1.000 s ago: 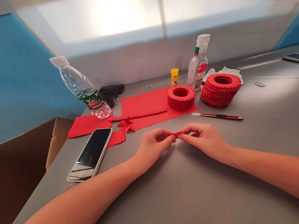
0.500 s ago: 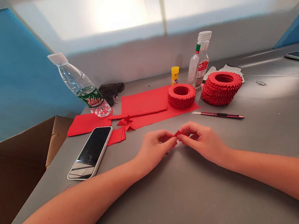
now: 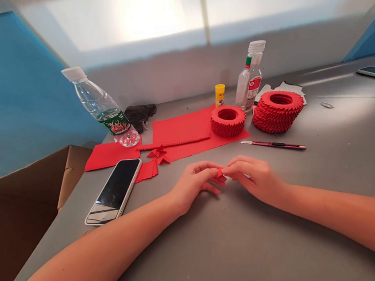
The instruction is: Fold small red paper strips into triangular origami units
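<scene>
Under inspection: 1 folded red paper piece (image 3: pixel 220 173), located nearer than the craft knife (image 3: pixel 273 145) and left of its blade end. Held in the left hand (image 3: pixel 194 183), thumb and fingers pinched together on the paper. At its right edge, fingertips of the right hand (image 3: pixel 254 173); cannot tell whether clamped or merely touching. Judged very light, thin and crisp, with modest stiffness along the folds. Unlikely to slip from bare fingers; liable to crush at the points if squeezed hard. Best taken across the flat, doubled part, thumb against fingertip, corners left free. Also noted beyond the craft knife: 2 toothed red paper rings (image 3: pixel 229 130), probably light for their bulk and best lifted gently from around the outside.
</scene>
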The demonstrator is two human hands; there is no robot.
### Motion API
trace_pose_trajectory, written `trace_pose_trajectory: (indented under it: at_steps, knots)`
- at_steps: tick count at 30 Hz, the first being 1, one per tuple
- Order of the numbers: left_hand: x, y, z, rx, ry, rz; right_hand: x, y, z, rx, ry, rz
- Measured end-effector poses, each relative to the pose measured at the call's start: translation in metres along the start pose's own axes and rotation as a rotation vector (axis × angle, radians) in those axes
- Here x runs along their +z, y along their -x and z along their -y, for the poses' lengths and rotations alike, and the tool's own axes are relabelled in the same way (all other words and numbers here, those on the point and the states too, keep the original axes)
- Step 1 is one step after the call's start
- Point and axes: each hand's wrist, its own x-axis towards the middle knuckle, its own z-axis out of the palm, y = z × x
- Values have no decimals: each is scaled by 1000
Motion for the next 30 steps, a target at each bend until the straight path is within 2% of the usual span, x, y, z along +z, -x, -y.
trace_pose_trajectory:
  at_steps: [3, 8, 10, 13, 16, 23, 30]
  knots:
    - [0, -1, 0, 66, -91, -19, -1, -1, 2, 52, -26, -12]
    - [-3, -2, 2, 190, -243, -140, -3, -5, 9, 387, -224, -48]
    - [-3, -1, 4, 235, -323, -197, -4, -6, 10, 456, -235, -10]
    - [-3, 0, 5, 288, -419, -220, -5, -7, 9, 453, -169, 23]
    - [-2, 1, 4, 293, -474, -212, -5, -6, 8, 382, -87, 13]
    - [-3, 0, 6, 255, -446, -209, -4, -6, 7, 189, 19, -21]
    - [-2, -1, 4, 220, -463, -155, -3, -4, 7, 317, -31, -37]
